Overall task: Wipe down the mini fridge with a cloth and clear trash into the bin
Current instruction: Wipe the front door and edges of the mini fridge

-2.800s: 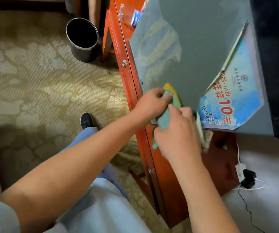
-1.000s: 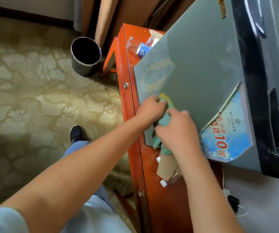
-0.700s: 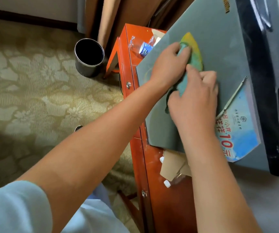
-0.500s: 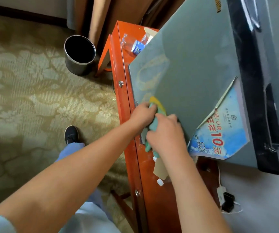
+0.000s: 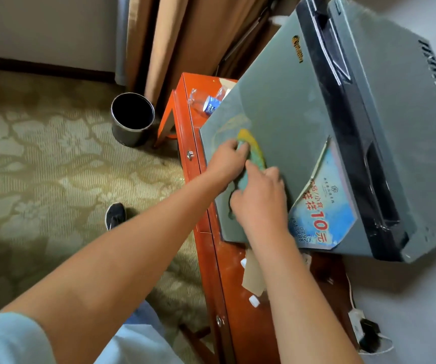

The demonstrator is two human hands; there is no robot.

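The grey mini fridge (image 5: 285, 106) stands on an orange-red wooden cabinet (image 5: 227, 279), its door facing me. A green and yellow cloth (image 5: 254, 156) lies against the lower left of the door. My left hand (image 5: 227, 161) grips the cloth's left side with curled fingers. My right hand (image 5: 260, 200) presses on the cloth's lower part, fingers bent over it. A blue price sticker (image 5: 321, 208), peeling at its top edge, is on the door to the right of my hands. A crushed plastic bottle (image 5: 206, 101) lies on the cabinet behind the fridge. A black round bin (image 5: 132, 118) stands on the carpet.
Brown paper scraps and small white bits (image 5: 252, 279) lie on the cabinet below the fridge. A power strip with a black plug (image 5: 364, 329) sits on the floor at right. Curtains (image 5: 164, 40) hang behind the bin. My shoe (image 5: 115, 215) is on the patterned carpet.
Both hands have slid the cloth up the door from its bottom left corner, after an earlier stroke up and back down. The camera view has shifted slightly.
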